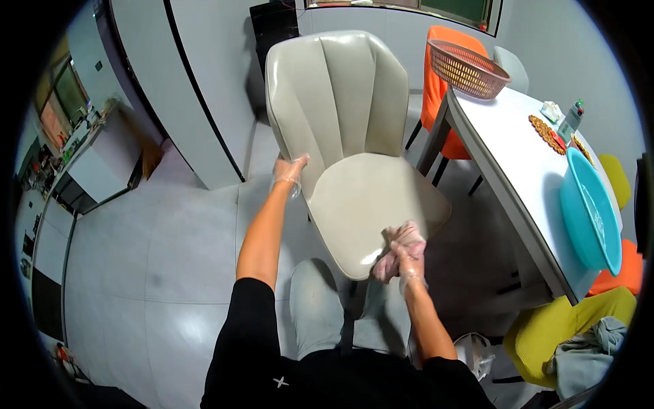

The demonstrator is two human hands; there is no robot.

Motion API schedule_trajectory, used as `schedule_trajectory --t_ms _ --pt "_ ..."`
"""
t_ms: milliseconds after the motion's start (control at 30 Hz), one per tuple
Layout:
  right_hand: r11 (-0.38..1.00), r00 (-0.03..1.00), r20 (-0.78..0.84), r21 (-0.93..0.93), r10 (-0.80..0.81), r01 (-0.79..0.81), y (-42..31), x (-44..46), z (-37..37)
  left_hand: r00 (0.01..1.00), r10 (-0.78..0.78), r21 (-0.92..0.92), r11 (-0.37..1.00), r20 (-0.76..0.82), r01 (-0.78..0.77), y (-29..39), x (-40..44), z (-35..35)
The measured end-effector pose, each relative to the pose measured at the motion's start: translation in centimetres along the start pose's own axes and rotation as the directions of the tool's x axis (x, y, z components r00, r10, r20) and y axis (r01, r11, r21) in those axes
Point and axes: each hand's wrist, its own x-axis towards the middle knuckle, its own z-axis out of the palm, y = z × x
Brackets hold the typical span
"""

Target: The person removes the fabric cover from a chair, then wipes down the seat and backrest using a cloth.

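In front of me stands a cream, leather-look chair (pixel 373 198) with a tall, seamed backrest (pixel 334 95). My left hand (pixel 290 170), in a clear plastic glove, grips the left edge of the backrest low down, near the seat. Its thumb lies on the front face and its other fingers are mostly hidden behind the edge. My right hand (pixel 409 260), also in a clear glove, is closed around a crumpled pinkish cloth (pixel 407 237) at the seat's front right edge.
On the right, a white table (pixel 490 133) carries a brown plastic basket (pixel 470 70), a turquoise basin (pixel 591 211), a bottle (pixel 571 123) and woven mats (pixel 545 133). Orange chairs (pixel 449 41) and a yellow-green chair (pixel 545 334) with grey cloth (pixel 593 358) surround it. A wall corner (pixel 208 102) stands left.
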Motion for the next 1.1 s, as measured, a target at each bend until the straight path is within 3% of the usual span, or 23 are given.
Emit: schedule_trajectory --t_ms 67,133,233,333,367,467,500,567,633,733,767,800,833,867,900,967,1000,1033,1100 --pt "0.999 0.999 -0.027 -0.026 -0.042 0.041 1.2 0.5 1.3 0.999 -0.002 0.137 0.991 -0.053 0.010 0.4 -0.2 -0.6" --pt "0.979 0.994 -0.112 -0.205 -0.011 -0.012 2.7 1.6 0.8 0.994 -0.029 0.288 0.956 -0.105 0.058 3.6 -2.4 -1.1" --pt "0.992 0.985 -0.173 -0.127 -0.007 -0.015 2.2 1.5 1.3 0.988 -0.012 0.350 0.935 -0.154 0.066 3.9 -3.3 -1.2" --pt "0.977 0.967 -0.232 -0.205 -0.108 0.060 2.5 1.4 2.3 0.986 0.061 0.354 0.935 -0.156 -0.002 2.7 -2.8 -1.1" --pt "0.982 0.963 -0.258 -0.189 -0.075 0.025 2.7 1.5 2.6 0.984 0.052 0.375 0.927 -0.168 0.015 2.2 -2.7 -1.2" --pt "0.946 0.928 -0.292 -0.290 -0.231 0.144 7.1 4.0 2.0 0.970 0.075 0.457 0.888 -0.231 0.041 0.9 -2.9 -2.3" --pt "0.894 0.907 -0.286 -0.412 -0.309 0.175 7.1 4.7 2.0 0.958 0.111 0.493 0.869 -0.265 0.036 -0.1 -3.1 -2.8" --pt "0.741 0.859 -0.242 -0.638 -0.451 0.210 6.3 6.8 2.5 0.930 0.174 0.547 0.836 -0.324 0.034 -1.6 -4.4 -3.6" --pt "0.700 0.913 -0.171 -0.697 -0.370 0.153 5.2 9.9 2.4 0.896 0.238 0.580 0.815 -0.375 0.026 -2.1 -6.0 -4.4" --pt "0.654 0.915 -0.123 -0.736 -0.384 0.176 2.5 14.9 3.2 0.897 0.177 0.596 0.795 -0.405 0.113 0.0 -10.4 -4.8" --pt "0.640 0.890 -0.074 -0.722 -0.451 0.264 2.4 17.6 3.1 0.916 0.134 0.579 0.806 -0.377 0.121 1.9 -12.6 -4.4" --pt "0.719 0.907 -0.027 -0.619 -0.421 0.316 2.3 20.7 2.8 0.924 0.127 0.603 0.788 -0.360 0.127 3.8 -14.9 -3.6" --pt "0.682 0.916 0.022 -0.661 -0.401 0.314 0.6 22.5 3.0 0.932 0.115 0.623 0.771 -0.345 0.135 5.1 -17.1 -2.4" --pt "0.604 0.896 0.043 -0.724 -0.442 0.333 0.2 25.3 3.3 0.932 0.189 0.512 0.859 -0.310 -0.004 5.3 -19.2 -1.1" --pt "0.521 0.910 0.020 -0.815 -0.413 0.254 0.4 28.5 3.5 0.954 0.164 0.508 0.861 -0.251 -0.014 4.8 -21.0 0.5" --pt "0.541 0.913 0.081 -0.783 -0.400 0.307 -0.5 29.9 4.4 0.992 -0.054 0.464 0.880 -0.118 0.103 7.0 -23.8 2.5" --pt "0.532 0.913 0.119 -0.780 -0.390 0.329 -0.7 29.9 4.8 0.994 0.001 0.349 0.936 -0.114 0.039 5.7 -24.3 4.1" --pt "0.343 0.902 0.232 -0.867 -0.363 0.361 -2.5 27.6 5.5 0.994 0.045 0.369 0.929 -0.095 -0.007 5.8 -24.6 5.0" --pt "0.131 0.798 0.359 -0.872 -0.485 0.472 -2.0 24.0 6.3 0.995 0.095 0.379 0.922 -0.029 -0.077 6.1 -24.9 4.8"
